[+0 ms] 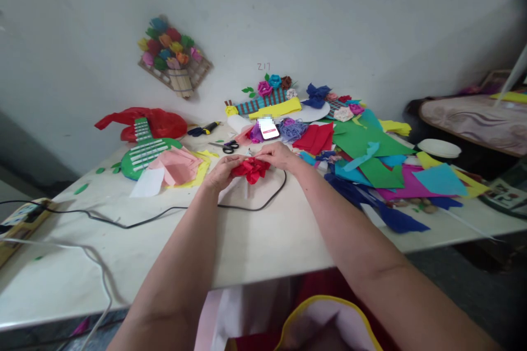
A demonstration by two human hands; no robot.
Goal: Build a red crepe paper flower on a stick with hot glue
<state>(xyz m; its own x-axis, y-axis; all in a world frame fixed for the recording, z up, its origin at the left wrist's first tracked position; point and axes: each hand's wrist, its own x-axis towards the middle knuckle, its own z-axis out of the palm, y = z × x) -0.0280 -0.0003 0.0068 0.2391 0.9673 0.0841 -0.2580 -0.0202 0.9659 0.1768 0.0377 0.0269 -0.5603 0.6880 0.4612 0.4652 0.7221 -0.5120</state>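
Observation:
A red paper flower [253, 171] is held between my two hands, a little above the white table. At its left side, my left hand [222, 171] has its fingers closed on the petals. My right hand [276, 154] pinches the flower's upper right edge. The fingertips are partly hidden, so their exact grip is unclear. Just beyond my hands lie black-handled scissors [229, 146] and a phone [268, 129] with a lit screen. A black cable [263, 208] curves across the table under the flower.
Green, blue and pink paper sheets [370, 148] cover the table's right side. A green guitar-shaped craft [140, 156] and pink paper [176, 166] lie left. Pliers [205, 129] rest behind. A power strip [24, 225] sits at far left. A flower decoration [173, 57] hangs on the wall.

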